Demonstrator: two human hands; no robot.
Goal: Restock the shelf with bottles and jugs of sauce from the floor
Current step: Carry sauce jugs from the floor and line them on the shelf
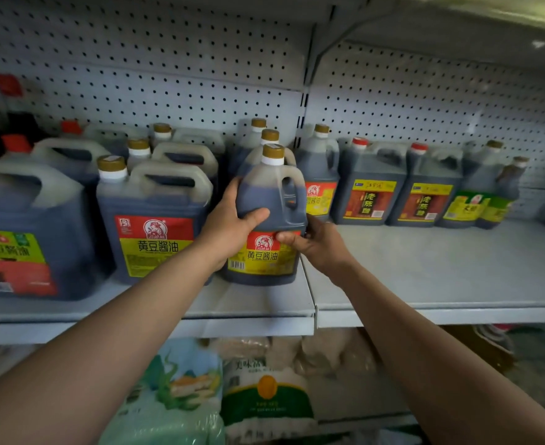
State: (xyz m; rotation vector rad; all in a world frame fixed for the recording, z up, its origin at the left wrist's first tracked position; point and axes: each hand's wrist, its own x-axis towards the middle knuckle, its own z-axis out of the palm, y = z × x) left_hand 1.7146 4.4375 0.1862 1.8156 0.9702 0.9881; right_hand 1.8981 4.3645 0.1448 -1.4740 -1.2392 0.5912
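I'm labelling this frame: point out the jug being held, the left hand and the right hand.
held jug point(269, 200), head view, on its dark body above the label.
left hand point(229, 220), head view, back of the hand.
right hand point(317, 244), head view, back of the hand.

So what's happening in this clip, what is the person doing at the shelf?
A person is stocking a shop shelf with sauce. Both hands hold one gold-capped jug of dark sauce: the left hand wraps its upper body, the right hand grips it low by the label. The jug stands at or just above the shelf's front edge, in front of two matching jugs; whether it has touched down is unclear. Bigger jugs sit to its left, red-capped jugs to its right.
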